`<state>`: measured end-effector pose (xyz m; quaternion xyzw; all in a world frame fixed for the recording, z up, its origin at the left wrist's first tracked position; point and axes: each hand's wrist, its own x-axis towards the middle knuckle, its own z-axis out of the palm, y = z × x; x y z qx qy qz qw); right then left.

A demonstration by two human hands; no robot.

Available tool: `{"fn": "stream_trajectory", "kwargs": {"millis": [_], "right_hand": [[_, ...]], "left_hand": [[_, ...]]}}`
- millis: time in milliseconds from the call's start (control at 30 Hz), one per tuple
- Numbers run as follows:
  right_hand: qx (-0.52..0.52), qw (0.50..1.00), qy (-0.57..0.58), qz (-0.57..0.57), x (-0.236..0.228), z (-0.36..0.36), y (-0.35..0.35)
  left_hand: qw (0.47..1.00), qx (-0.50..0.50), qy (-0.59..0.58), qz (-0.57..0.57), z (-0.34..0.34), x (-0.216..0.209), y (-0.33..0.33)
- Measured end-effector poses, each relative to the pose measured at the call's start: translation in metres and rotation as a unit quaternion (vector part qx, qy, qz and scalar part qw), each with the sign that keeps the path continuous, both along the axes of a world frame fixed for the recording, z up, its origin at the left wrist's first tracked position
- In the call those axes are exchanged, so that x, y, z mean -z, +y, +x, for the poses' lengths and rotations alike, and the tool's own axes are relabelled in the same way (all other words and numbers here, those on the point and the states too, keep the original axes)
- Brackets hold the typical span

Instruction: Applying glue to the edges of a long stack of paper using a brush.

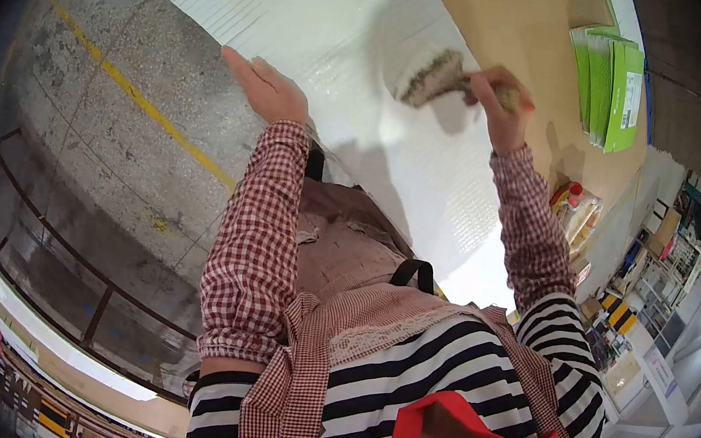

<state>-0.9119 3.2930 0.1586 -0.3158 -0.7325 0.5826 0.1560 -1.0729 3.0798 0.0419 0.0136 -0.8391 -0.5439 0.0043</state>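
A wide white sheet (324, 6) with a glossy, wet-looking surface lies in front of me. My right hand (502, 106) grips the handle of a wide brush (434, 80), and its pale bristles with dark, dirty tips point left over the sheet. Whether the bristles press on the surface is hard to tell. My left hand (267, 89) lies along the sheet's left edge, fingers stretched out and together, holding nothing. Shadows of the brush and my arms fall across the sheet.
Brown board (498, 18) borders the sheet on the right, with a stack of green printed packs (609, 89) on it. A red-topped item (575, 191) sits beyond my right forearm. Left of the table runs a grey floor (127, 43) with a yellow line (142, 101) and a metal frame (98, 315).
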Motion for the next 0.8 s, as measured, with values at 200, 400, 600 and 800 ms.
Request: {"fn": "stream_trajectory", "kwargs": {"millis": [200, 400, 600, 800], "right_hand": [[0.003, 0.998, -0.059, -0.006, -0.022, 0.021, 0.003], [0.001, 1.0, 0.012, -0.013, -0.004, -0.027, 0.006], [-0.034, 0.998, -0.046, -0.027, -0.02, 0.018, 0.01], [-0.012, 1.0, -0.016, -0.004, -0.019, -0.035, 0.002]], "left_hand": [[1.0, 0.001, -0.008, 0.012, -0.002, -0.002, -0.002], [1.0, 0.0, 0.001, 0.006, 0.0, 0.003, 0.001], [1.0, 0.003, -0.004, 0.014, -0.005, 0.003, -0.006], [1.0, 0.009, -0.006, 0.028, -0.003, 0.002, -0.002]]}}
